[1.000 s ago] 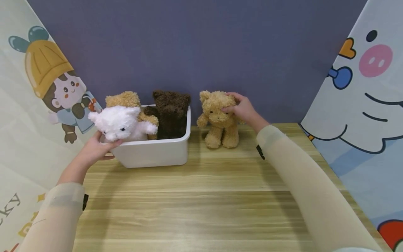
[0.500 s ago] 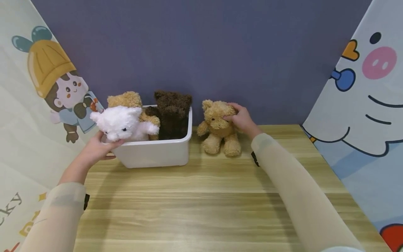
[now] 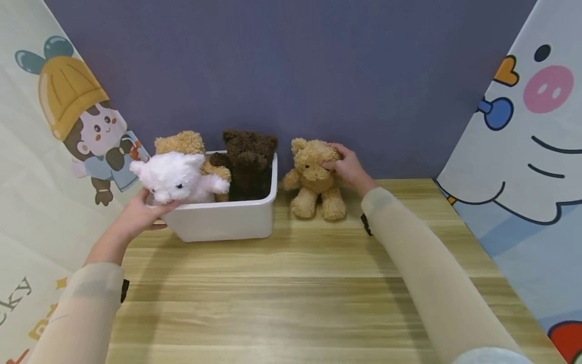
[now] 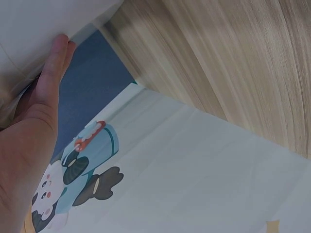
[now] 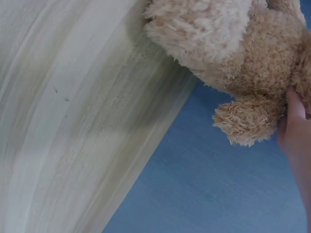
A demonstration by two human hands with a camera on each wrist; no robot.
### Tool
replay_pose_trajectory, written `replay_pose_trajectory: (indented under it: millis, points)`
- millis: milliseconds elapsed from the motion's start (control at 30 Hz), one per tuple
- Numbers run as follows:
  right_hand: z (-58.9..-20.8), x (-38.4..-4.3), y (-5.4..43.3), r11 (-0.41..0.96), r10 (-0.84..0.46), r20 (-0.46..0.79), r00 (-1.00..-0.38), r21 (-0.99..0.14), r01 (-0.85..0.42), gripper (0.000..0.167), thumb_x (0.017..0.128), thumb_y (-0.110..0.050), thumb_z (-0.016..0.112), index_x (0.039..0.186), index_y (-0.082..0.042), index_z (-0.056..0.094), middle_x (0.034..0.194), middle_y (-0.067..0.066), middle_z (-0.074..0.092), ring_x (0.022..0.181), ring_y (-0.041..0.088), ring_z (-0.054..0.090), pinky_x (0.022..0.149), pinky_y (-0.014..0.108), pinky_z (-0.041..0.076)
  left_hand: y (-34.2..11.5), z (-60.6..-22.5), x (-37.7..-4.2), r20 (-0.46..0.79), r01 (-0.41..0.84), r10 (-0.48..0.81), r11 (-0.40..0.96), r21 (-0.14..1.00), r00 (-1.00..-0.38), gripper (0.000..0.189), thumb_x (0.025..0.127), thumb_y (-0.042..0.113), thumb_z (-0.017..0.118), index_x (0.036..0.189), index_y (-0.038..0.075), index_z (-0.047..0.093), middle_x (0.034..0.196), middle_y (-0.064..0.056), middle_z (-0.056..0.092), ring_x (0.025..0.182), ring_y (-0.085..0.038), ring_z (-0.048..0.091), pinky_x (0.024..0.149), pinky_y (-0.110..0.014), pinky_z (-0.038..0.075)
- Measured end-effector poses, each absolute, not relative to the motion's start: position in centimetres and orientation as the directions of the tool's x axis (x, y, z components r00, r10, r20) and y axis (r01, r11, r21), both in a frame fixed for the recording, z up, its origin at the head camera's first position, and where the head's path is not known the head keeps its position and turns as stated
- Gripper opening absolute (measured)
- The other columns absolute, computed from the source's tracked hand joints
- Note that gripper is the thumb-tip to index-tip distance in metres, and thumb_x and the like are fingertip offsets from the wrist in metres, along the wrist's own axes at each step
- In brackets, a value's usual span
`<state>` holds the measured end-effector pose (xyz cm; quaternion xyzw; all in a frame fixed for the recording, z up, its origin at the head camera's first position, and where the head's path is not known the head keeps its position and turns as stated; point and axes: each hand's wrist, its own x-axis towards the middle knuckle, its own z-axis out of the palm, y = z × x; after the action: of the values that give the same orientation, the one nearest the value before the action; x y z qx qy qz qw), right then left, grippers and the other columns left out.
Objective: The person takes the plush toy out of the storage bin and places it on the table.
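My left hand (image 3: 141,215) grips the near left corner of a white plastic bin (image 3: 227,222), thumb over the rim. In the left wrist view its fingers (image 4: 51,70) lie along the bin's outer wall. Inside the bin sit a white plush toy (image 3: 168,177) in front, a light brown teddy bear (image 3: 179,143) behind it, and a dark brown teddy bear (image 3: 250,149) at the right. My right hand (image 3: 347,164) holds a tan teddy bear (image 3: 316,174) by its head, upright right of the bin. In the right wrist view the tan bear's limbs fill the upper right.
A wood-grain table (image 3: 291,303) lies under everything. A dark blue-grey panel (image 3: 318,65) rises just behind the bin and bear. Printed panels with cartoon figures stand at the left (image 3: 73,101) and right (image 3: 523,151).
The tan bear, in my right hand's hold, came forward and down, then shifted slightly back up. My left hand and the bin have stayed in place.
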<state>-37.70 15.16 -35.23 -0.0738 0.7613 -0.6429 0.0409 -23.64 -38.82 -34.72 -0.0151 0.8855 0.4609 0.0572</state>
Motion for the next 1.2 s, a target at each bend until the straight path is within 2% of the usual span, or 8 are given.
replay_pose_trajectory:
  millis: [100, 267, 367, 467, 567, 667, 933, 1200]
  points:
    - [-34.9, -37.6, 15.0, 0.124, -0.173, 0.011, -0.985, -0.992, -0.033, 0.074, 0.103, -0.011, 0.071, 0.166, -0.033, 0.038, 0.176, 0.005, 0.025, 0.116, 0.023, 0.058, 0.110, 0.060, 0.053, -38.7, -34.6, -23.6, -0.115, -0.080, 0.026, 0.571, 0.817, -0.993, 0.111, 0.104, 0.048, 0.067, 0.171, 0.016, -0.015, 0.175, -0.035, 0.000, 0.147, -0.058, 0.040, 0.096, -0.052, 0.067]
    - [-33.9, -37.4, 14.9, 0.098, -0.197, -0.001, -0.980, -0.995, -0.019, 0.075, 0.107, -0.015, 0.065, 0.169, -0.034, 0.029, 0.181, -0.003, 0.004, 0.110, 0.024, 0.056, 0.112, 0.060, 0.048, -38.8, -34.4, -23.4, -0.106, -0.070, 0.030, 0.570, 0.818, -0.994, 0.110, 0.104, 0.048, 0.066, 0.171, 0.017, -0.016, 0.175, -0.034, -0.002, 0.146, -0.059, 0.040, 0.097, -0.054, 0.066]
    - [-33.5, -37.3, 15.0, 0.123, -0.206, -0.022, -0.978, -0.992, -0.004, 0.074, 0.108, -0.017, 0.063, 0.170, -0.033, 0.026, 0.182, -0.005, -0.001, 0.135, 0.027, 0.055, 0.124, 0.055, 0.044, -38.9, -34.4, -23.4, -0.109, -0.072, 0.031, 0.570, 0.819, -0.994, 0.110, 0.104, 0.048, 0.066, 0.171, 0.017, -0.016, 0.175, -0.034, -0.002, 0.146, -0.059, 0.040, 0.096, -0.053, 0.066]
    - [-33.6, -37.5, 15.2, 0.187, -0.197, -0.017, -0.980, -0.982, -0.020, 0.070, 0.109, -0.022, 0.062, 0.170, -0.033, 0.028, 0.182, -0.006, 0.001, 0.162, 0.027, 0.031, 0.133, 0.054, 0.037, -39.0, -34.6, -23.4, -0.115, -0.079, 0.027, 0.572, 0.816, -0.993, 0.110, 0.104, 0.049, 0.066, 0.171, 0.017, -0.015, 0.175, -0.035, -0.001, 0.146, -0.059, 0.040, 0.094, -0.051, 0.067]
    - [-33.3, -38.0, 15.5, 0.264, -0.172, 0.019, -0.985, -0.962, -0.065, 0.067, 0.109, -0.028, 0.063, 0.168, -0.035, 0.032, 0.181, -0.008, 0.003, 0.168, 0.027, 0.012, 0.135, 0.059, 0.030, -39.0, -34.7, -23.3, -0.118, -0.084, 0.023, 0.571, 0.816, -0.993, 0.111, 0.104, 0.049, 0.067, 0.171, 0.016, -0.015, 0.175, -0.035, -0.002, 0.147, -0.059, 0.040, 0.094, -0.051, 0.068]
    - [-32.3, -38.3, 15.6, 0.337, -0.141, 0.062, -0.988, -0.935, -0.107, 0.066, 0.108, -0.033, 0.063, 0.167, -0.037, 0.034, 0.181, -0.008, 0.005, 0.168, 0.028, 0.005, 0.136, 0.063, 0.024, -39.1, -34.7, -23.4, -0.118, -0.084, 0.023, 0.567, 0.820, -0.993, 0.111, 0.104, 0.048, 0.066, 0.170, 0.016, -0.017, 0.175, -0.034, -0.004, 0.147, -0.058, 0.039, 0.096, -0.052, 0.067]
    - [-28.7, -38.5, 15.3, 0.337, -0.159, 0.102, -0.982, -0.929, -0.151, 0.072, 0.104, -0.050, 0.065, 0.167, -0.038, 0.033, 0.180, -0.007, 0.012, 0.165, 0.028, 0.024, 0.132, 0.059, 0.035, -38.9, -34.4, -23.6, -0.110, -0.074, 0.028, 0.571, 0.818, -0.994, 0.112, 0.103, 0.049, 0.067, 0.171, 0.018, -0.016, 0.176, -0.032, -0.003, 0.146, -0.057, 0.041, 0.096, -0.052, 0.067]
    - [-26.3, -38.0, 12.0, 0.369, -0.280, 0.068, -0.958, -0.913, -0.172, 0.075, 0.105, -0.051, 0.062, 0.170, -0.038, 0.025, 0.180, 0.001, 0.015, 0.166, 0.029, 0.020, 0.134, 0.058, 0.031, -38.7, -34.7, -23.6, -0.113, -0.079, 0.025, 0.569, 0.818, -0.993, 0.111, 0.103, 0.049, 0.068, 0.171, 0.017, -0.014, 0.176, -0.032, -0.003, 0.146, -0.057, 0.042, 0.095, -0.053, 0.067]
